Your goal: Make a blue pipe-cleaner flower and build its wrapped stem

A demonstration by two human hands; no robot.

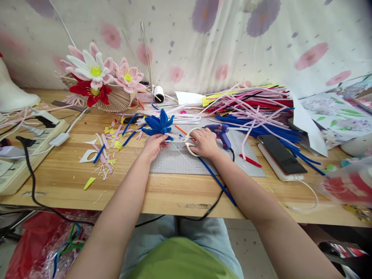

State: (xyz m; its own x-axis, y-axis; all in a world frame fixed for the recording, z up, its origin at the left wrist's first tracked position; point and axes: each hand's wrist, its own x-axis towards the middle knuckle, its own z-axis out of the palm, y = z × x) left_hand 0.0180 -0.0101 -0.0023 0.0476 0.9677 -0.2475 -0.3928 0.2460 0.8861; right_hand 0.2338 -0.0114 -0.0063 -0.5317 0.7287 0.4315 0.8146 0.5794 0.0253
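Wooden worktable [174,193] before a flower-printed curtain, with a grey cutting mat [180,161] at its centre. On the mat's far edge, at 12 o'clock from the person, lies a blue flower of fuzzy chenille stems [159,124]. The left hand [153,146] pinches its base between closed fingers. The right hand [205,142], at 3 o'clock of the flower, is curled over white-handled scissors [188,143]; whether the fingers pass through the loops cannot be told. Judged from its make, the flower is very light, soft-piled over a bendable wire core; petals would deform under pressure, so the bound base or stem is the sound place to hold. A purple hot-glue gun [222,133] rests just beyond the right hand; a loose heap of pink, blue and red chenille stems [255,108] lies at 2 o'clock, a black phone [280,154] at 3 o'clock, and pink and yellow offcuts [106,149] at 9 o'clock. The scissor blades are largely hidden by hand and petals; the flower's stem is not distinguishable.
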